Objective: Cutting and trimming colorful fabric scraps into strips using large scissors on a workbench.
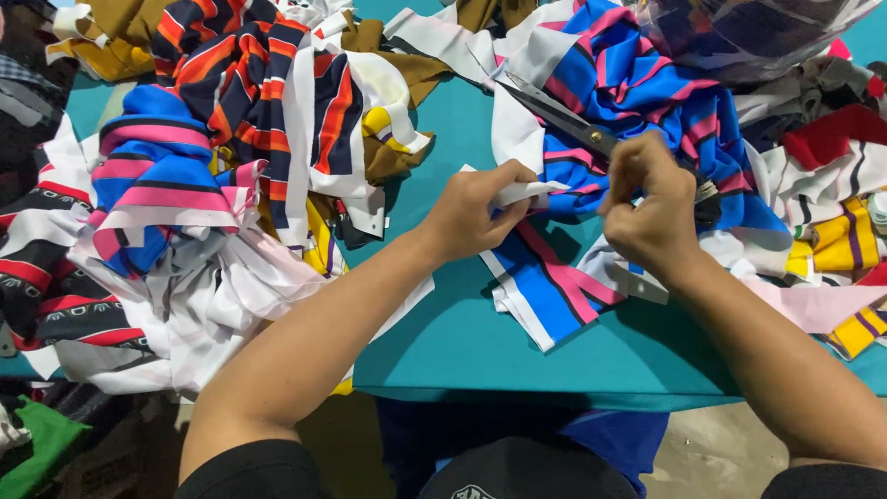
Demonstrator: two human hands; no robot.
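The left hand (476, 211) pinches the edge of a white fabric strip (525, 192) between thumb and fingers, closed on it; the right hand (650, 211) is curled into a tight fist just to the right of the strip, and whether it grips the cloth or the scissors beneath it cannot be told; the scissors (573, 120) lie just behind the strip, their blades pointing up and to the left, their dark handles partly hidden under the right hand; the strip belongs to a blue, pink and white striped cloth (628, 92) that spreads from behind the strip down to the front of it, one end lying flat on the teal surface (462, 333); well to the left of the strip sits a heap of striped fabric pieces (194, 185) in navy, orange, blue, pink and white; to the right of the strip, beyond the right hand, lie red, white and yellow fabric pieces (832, 203); behind the strip, at the far right, a clear plastic bag (748, 32) rests on the cloth.
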